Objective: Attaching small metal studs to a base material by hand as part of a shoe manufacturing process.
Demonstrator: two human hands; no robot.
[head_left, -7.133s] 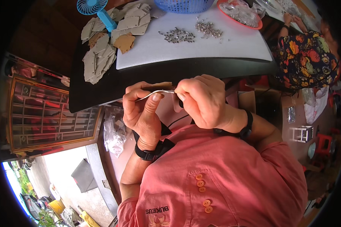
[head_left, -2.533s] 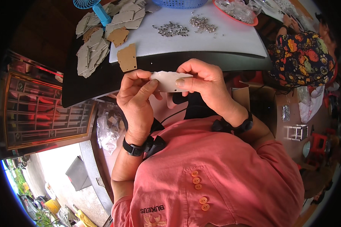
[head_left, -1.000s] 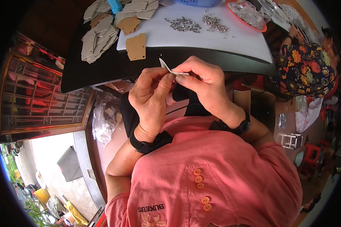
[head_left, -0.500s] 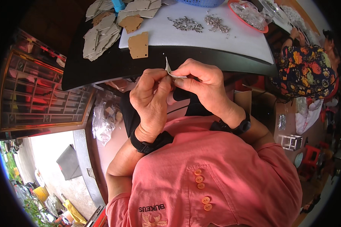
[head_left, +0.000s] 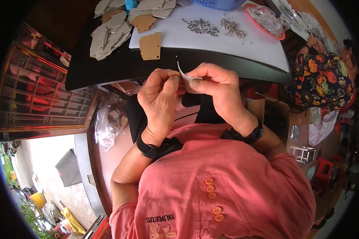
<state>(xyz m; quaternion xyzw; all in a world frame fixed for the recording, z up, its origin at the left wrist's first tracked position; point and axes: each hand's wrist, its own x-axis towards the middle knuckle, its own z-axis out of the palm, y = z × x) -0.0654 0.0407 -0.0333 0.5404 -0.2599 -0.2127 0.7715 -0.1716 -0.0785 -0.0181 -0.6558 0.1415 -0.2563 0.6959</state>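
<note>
A thin, bendy, pale cut piece (head_left: 190, 84) is held up between my two hands, just in front of the black table's edge, its tip curling upward. My right hand (head_left: 224, 89) pinches it with the thumb on its near face. The fingers of my left hand (head_left: 159, 97) are pinched together at its left edge; whether a small part is also between them is hidden. Past my hands, a tan cut piece with holes (head_left: 150, 46) lies partly on the white mat (head_left: 243, 49). To its left are piled pale grey cut pieces (head_left: 109, 38).
Two spreads of small metal parts (head_left: 202, 27) lie on the mat. A red-rimmed dish (head_left: 282, 36) with bagged parts and a blue basket (head_left: 217, 3) stand behind. A person in a floral top (head_left: 322, 79) is at the right. Plastic bags (head_left: 106, 129) lie on the floor, left.
The pale piece has turned, showing more of its face below my right thumb. My right hand has shifted slightly right; the left stays close to its place. The whole view has tilted slightly.
</note>
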